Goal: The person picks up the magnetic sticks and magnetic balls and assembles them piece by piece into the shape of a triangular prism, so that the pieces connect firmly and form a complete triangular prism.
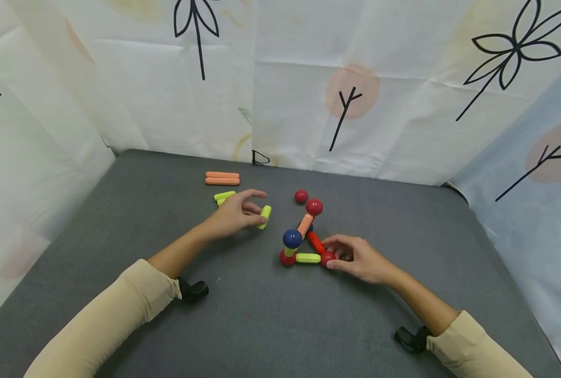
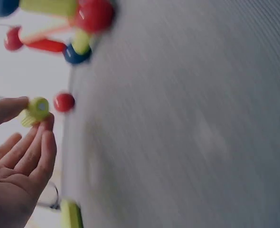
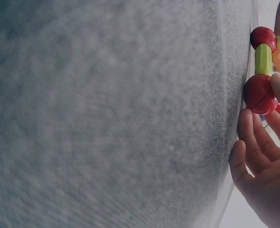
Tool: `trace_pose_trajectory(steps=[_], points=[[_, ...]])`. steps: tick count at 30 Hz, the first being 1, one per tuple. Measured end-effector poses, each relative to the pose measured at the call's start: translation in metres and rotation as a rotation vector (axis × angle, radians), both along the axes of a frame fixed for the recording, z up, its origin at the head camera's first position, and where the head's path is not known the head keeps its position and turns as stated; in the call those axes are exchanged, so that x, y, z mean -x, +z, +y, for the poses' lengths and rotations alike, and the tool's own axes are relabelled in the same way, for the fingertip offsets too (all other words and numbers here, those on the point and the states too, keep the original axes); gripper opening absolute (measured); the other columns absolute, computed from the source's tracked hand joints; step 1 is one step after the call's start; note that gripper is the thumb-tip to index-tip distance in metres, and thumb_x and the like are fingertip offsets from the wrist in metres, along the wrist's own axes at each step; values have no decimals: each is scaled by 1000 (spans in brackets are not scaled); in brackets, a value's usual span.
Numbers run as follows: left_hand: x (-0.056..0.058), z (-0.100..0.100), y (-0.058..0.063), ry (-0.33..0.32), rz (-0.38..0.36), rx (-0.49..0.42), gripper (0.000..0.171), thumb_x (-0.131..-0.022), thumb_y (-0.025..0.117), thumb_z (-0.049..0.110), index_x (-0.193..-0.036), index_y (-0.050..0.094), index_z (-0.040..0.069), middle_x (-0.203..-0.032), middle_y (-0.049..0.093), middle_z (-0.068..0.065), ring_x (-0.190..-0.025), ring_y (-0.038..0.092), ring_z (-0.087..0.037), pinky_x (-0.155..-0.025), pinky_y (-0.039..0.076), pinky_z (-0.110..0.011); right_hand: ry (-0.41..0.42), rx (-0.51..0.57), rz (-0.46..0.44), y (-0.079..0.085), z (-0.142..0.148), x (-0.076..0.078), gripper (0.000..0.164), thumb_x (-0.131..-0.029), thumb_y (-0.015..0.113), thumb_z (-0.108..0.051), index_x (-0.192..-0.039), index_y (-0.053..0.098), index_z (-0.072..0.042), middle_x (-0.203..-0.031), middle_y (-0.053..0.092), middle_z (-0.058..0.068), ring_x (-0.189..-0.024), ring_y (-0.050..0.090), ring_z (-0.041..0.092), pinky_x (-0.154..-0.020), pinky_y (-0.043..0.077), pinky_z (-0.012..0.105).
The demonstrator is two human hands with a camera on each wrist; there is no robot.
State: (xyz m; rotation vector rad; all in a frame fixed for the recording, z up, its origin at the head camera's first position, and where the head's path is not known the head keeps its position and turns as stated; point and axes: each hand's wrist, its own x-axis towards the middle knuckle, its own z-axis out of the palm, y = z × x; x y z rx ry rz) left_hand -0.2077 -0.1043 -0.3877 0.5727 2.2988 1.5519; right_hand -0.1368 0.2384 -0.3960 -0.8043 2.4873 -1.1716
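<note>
My left hand (image 1: 235, 214) pinches a yellow-green magnetic rod (image 1: 265, 217) between thumb and fingertips, above the table; in the left wrist view the rod's round end (image 2: 39, 108) faces the camera. With thumb and fingers, my right hand (image 1: 360, 258) holds a red ball (image 1: 328, 258) at the near right corner of a built frame. That frame joins red and blue balls with rods: a yellow-green rod (image 1: 308, 258) along the front, a red rod (image 1: 315, 242) going back, and a salmon rod (image 1: 305, 224) rising between a blue ball (image 1: 292, 239) and a higher red ball (image 1: 314, 207).
A loose red ball (image 1: 301, 197) lies behind the frame. Two salmon rods (image 1: 222, 181) lie side by side at the back left. Yellow-green rods (image 1: 225, 196) sit partly hidden behind my left hand. A printed cloth (image 1: 290, 126) hangs at the far edge of the grey table (image 1: 261, 325).
</note>
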Motion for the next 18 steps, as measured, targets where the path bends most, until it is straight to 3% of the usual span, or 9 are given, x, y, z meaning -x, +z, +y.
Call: trace_pose_trajectory(steps=[4, 9, 13, 18], points=[[-3, 20, 14, -27, -138, -131, 60, -94, 69, 13, -147, 43, 8, -116, 71, -15, -102, 69, -23, -88, 55, -39, 0, -3, 5, -1, 0, 0, 43, -91, 74, -17, -129, 60, -1, -106, 66, 6, -87, 61, 18, -73, 51, 27], [-9, 43, 27, -49, -247, -179, 60, -95, 68, 19, -148, 40, 12, -122, 68, -13, -109, 66, -24, -93, 53, -42, -3, 0, 5, -1, 0, 0, 42, -91, 74, -17, -128, 61, -2, -104, 66, 5, -86, 61, 18, -72, 51, 26], [-12, 56, 32, -54, -291, -188, 66, -94, 69, 22, -151, 37, 10, -122, 69, -13, -106, 67, -26, -95, 52, -44, 6, 6, 11, 0, 0, 0, 42, -91, 74, -15, -128, 60, -2, -103, 66, 4, -86, 61, 18, -71, 51, 27], [-14, 65, 35, -70, -274, -181, 61, -93, 71, 21, -146, 42, 9, -112, 72, -12, -100, 69, -26, -93, 53, -42, 5, 2, 5, 1, 0, -1, 42, -91, 74, -16, -128, 60, -3, -103, 66, 3, -86, 62, 17, -72, 51, 27]])
